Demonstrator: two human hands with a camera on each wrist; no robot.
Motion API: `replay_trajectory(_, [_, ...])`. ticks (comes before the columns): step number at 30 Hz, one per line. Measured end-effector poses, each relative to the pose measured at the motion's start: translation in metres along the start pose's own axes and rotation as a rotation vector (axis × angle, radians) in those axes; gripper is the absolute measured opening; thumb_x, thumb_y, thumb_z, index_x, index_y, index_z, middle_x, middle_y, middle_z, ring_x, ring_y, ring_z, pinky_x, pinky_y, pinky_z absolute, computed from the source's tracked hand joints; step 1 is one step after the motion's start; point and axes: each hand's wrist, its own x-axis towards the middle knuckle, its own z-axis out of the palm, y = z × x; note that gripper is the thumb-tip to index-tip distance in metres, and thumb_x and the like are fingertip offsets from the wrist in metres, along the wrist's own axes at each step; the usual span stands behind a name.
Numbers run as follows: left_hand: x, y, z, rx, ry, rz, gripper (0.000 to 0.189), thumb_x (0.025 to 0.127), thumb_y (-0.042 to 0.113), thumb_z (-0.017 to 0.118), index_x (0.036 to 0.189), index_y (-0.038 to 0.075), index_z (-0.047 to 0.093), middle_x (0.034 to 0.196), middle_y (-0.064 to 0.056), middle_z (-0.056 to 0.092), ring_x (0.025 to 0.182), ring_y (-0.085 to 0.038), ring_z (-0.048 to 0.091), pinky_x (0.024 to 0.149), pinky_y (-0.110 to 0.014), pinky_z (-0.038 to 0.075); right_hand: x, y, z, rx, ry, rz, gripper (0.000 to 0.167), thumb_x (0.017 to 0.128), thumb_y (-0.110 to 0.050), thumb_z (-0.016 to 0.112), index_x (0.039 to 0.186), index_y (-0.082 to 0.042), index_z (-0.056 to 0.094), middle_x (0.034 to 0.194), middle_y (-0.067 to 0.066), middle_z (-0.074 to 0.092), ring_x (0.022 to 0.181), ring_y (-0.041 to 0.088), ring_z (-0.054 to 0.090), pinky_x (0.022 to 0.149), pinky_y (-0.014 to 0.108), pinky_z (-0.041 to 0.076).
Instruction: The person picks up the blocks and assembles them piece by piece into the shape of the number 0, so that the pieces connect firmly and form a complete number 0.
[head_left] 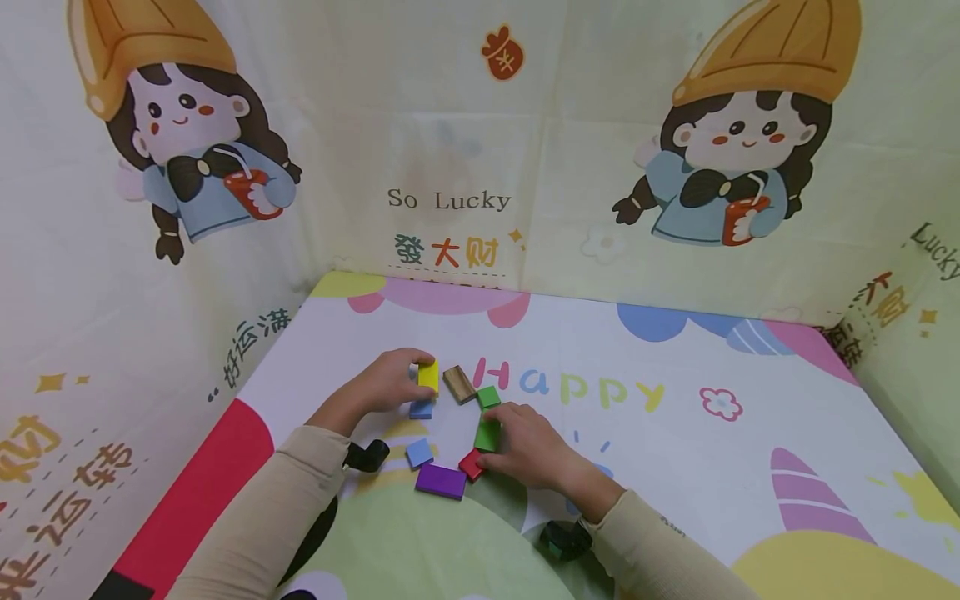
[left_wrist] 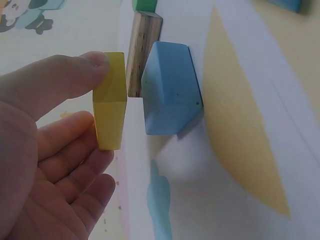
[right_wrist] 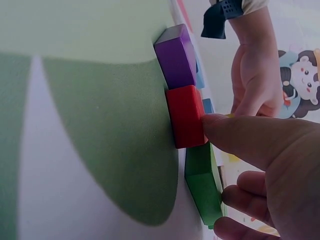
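Note:
My left hand [head_left: 387, 380] pinches a yellow block [left_wrist: 110, 100] between thumb and fingers, held off the table beside a blue block [left_wrist: 172, 90]. My right hand [head_left: 531, 446] lies along the ring's right side. Its thumb touches a red block [right_wrist: 186, 116], while the other fingers are at a larger green block [right_wrist: 204, 182]; contact there is partly hidden. A small green block [head_left: 488, 397] and a brown wooden block [head_left: 458, 384] continue the ring at the far side. At the near side lie a purple block [head_left: 441, 482] and another blue block [head_left: 419, 453].
The blocks lie on a printed table cover [head_left: 660, 450] with the word Happy behind them. A patterned cloth [head_left: 570, 167] hangs at the back and both sides. Black wrist cameras [head_left: 367, 456] sit below both hands.

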Motion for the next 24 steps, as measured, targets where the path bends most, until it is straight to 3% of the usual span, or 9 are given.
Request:
replay_trajectory(15, [-0.013,-0.001,-0.003,-0.003,-0.038,0.021,0.060,0.087,0.022,0.079,0.138,0.001,0.057,0.140,-0.015,0.055,0.131,-0.034,0.046,0.110,-0.049,0.036,0.001,-0.001,-0.001,-0.003,-0.010,0.005,0.058,0.086,-0.035,0.079,0.131,-0.005,0.058,0.132,0.011,0.057,0.118,0.030,0.051,0.096,0.046,0.048])
replay_trajectory(24, [-0.021,-0.006,0.001,-0.020,-0.007,0.063,0.058,0.084,0.020,0.081,0.134,0.000,0.058,0.137,-0.016,0.056,0.128,-0.035,0.048,0.109,-0.050,0.038,0.001,-0.001,-0.001,-0.006,-0.013,0.012,0.059,0.086,-0.035,0.079,0.132,-0.006,0.058,0.132,0.011,0.057,0.117,0.029,0.051,0.094,0.045,0.049])
